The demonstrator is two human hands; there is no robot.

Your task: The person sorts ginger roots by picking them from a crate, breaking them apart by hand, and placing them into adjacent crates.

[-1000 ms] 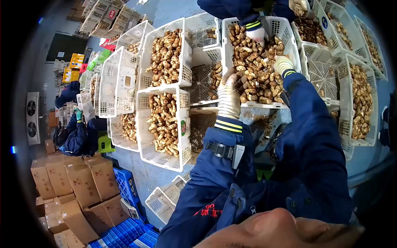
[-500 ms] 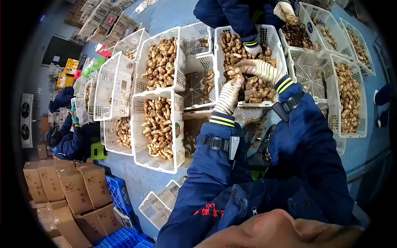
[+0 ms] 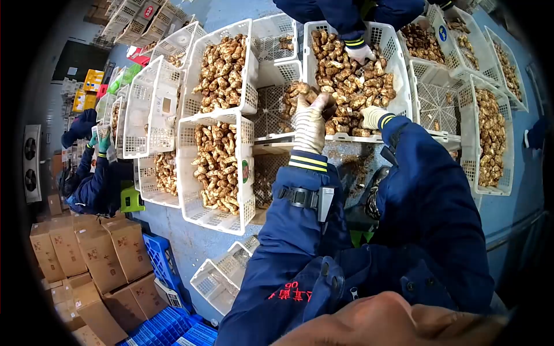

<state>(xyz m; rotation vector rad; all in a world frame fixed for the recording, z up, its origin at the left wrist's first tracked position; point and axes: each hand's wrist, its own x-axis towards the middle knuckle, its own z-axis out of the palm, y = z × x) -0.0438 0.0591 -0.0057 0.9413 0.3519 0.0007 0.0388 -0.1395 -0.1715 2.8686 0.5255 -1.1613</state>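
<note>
My left hand (image 3: 310, 126), in a striped work glove, is closed around brown mushrooms (image 3: 324, 102) at the near left edge of a white crate. More mushrooms (image 3: 346, 86) fill that white crate (image 3: 404, 78) in front of me. In its near right part my right hand (image 3: 373, 117), gloved alike, rests low among the mushrooms with its fingers bent together; what lies under them is hidden. To the left, a lower crate (image 3: 270, 118) holds a few mushrooms, beside my left hand. Another person's gloved hand (image 3: 360, 53) reaches into the far part of the front crate.
Full mushroom crates stand at left (image 3: 183, 173) and right (image 3: 505, 179). A sparsely filled crate (image 3: 435, 106) sits right of the front one. White crates (image 3: 216, 285) lie on the floor, near cardboard boxes (image 3: 98, 254) and blue pallets (image 3: 167, 328). Another person (image 3: 95, 187) works at far left.
My hands have moved apart. The left has shifted left with mushrooms in it; the right has gone down to the crate's near right. The co-worker's hand moved slightly within the crate.
</note>
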